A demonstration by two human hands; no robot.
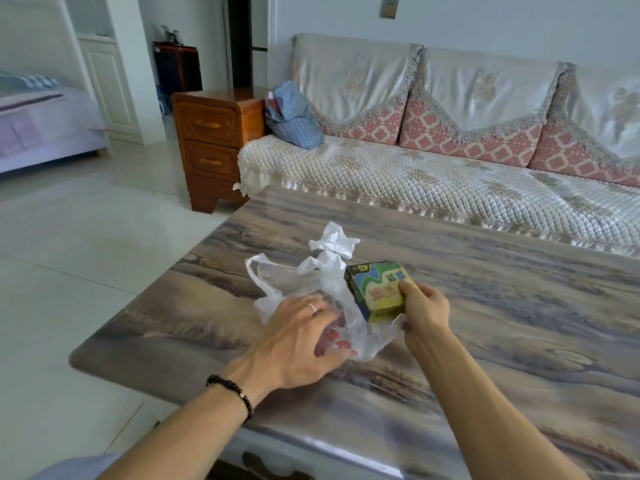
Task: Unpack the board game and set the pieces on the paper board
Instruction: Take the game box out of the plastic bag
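Seen from above, looking down over a marbled desk (485, 306). Right grip (424, 306) pinching a small green-and-yellow game box (375, 289), tilted, thumb on its printed top, lower end just above a crumpled clear plastic bag (311, 278). Left grip (301, 337) pressing flat on the bag, fingers spread, ring on one finger, dark bead bracelet (232, 393) at the wrist. Beyond the desk, a quilted sofa (433, 174) and a wooden nightstand (211, 140).

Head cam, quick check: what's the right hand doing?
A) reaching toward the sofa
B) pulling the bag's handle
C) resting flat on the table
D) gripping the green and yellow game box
D: the right hand grips the green and yellow game box at the mouth of the plastic bag, which the left hand presses down.
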